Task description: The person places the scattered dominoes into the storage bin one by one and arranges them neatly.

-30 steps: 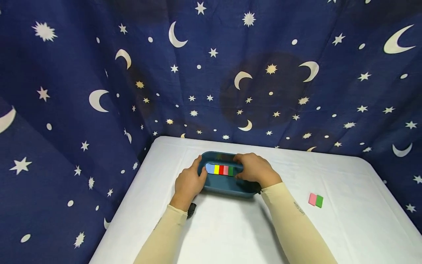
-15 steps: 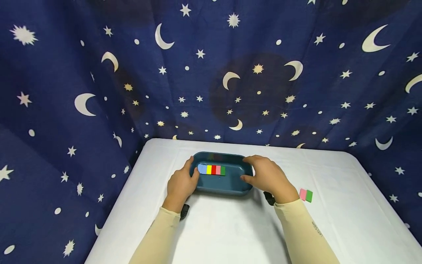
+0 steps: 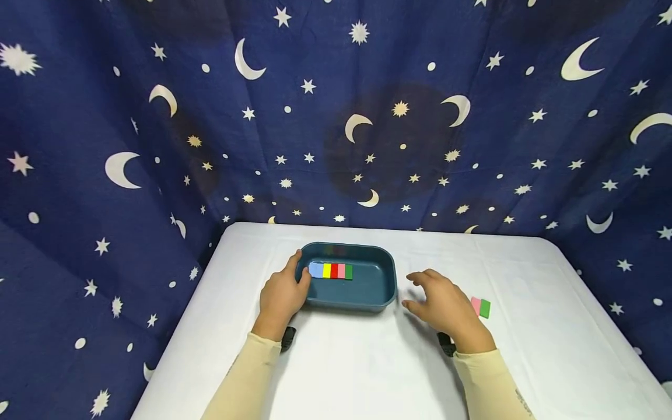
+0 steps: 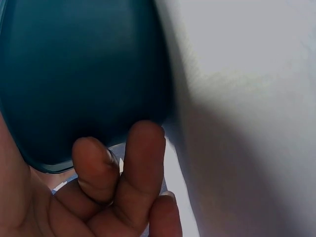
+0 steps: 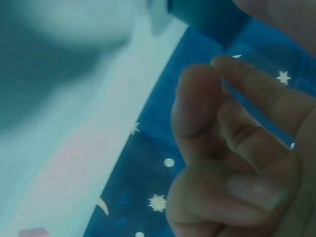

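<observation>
A dark teal tray point(image 3: 374, 281) stands on the white-covered table, holding a row of coloured blocks point(image 3: 333, 270): light blue, yellow, red, pink and green from left to right. My left hand point(image 3: 280, 297) grips the tray's left end, thumb over the rim and fingers along the outside; the left wrist view shows fingertips point(image 4: 144, 143) by the tray's outer wall. Off the tray's right end, my right hand point(image 3: 446, 306) hovers with fingers parted and holds nothing. Just beyond its wrist lie a pink block point(image 3: 475, 305) and a green block point(image 3: 485, 308), side by side.
A dark blue curtain point(image 3: 294, 175) with stars and moons hangs behind and to the left of the table point(image 3: 346, 361). Black wrist straps point(image 3: 288, 338) show on both arms. The table's back edge runs just beyond the tray.
My right hand has left the tray's right end and moved right, towards the pink and green blocks. The left hand keeps its place on the tray. The head view has turned slightly right.
</observation>
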`<state>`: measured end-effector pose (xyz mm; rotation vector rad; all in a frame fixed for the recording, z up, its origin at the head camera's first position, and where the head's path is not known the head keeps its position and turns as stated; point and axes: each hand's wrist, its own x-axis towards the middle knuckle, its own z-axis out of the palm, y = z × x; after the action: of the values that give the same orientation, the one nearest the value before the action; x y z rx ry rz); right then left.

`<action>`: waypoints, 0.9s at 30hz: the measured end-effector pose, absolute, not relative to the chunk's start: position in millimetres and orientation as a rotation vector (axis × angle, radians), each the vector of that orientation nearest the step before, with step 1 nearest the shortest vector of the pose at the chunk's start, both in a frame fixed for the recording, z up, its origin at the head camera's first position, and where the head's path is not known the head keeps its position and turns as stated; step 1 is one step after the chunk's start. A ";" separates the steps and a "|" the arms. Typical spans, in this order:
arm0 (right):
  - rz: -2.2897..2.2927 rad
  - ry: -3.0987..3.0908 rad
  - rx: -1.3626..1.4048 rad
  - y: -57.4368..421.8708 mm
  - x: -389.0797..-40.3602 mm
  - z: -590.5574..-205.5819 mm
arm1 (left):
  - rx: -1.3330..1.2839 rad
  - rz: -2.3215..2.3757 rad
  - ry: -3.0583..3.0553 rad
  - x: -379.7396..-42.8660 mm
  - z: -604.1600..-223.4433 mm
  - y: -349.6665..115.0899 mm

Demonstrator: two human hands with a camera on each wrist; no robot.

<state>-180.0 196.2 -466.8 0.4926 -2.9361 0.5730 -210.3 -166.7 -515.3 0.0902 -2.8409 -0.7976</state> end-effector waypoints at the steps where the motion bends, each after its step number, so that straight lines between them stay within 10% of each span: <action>1: 0.577 -2.941 0.488 198.0 -180.1 -470.1 | 0.088 -0.801 -2.840 -210.5 -515.4 -166.2; 27: 0.642 -3.012 0.386 231.3 -190.6 -486.7 | 0.062 -0.749 -2.810 -208.4 -518.6 -162.5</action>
<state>-190.6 231.3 -486.7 0.3857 -3.0124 0.6419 -208.4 -162.5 -518.6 0.0620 -2.8100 -0.7491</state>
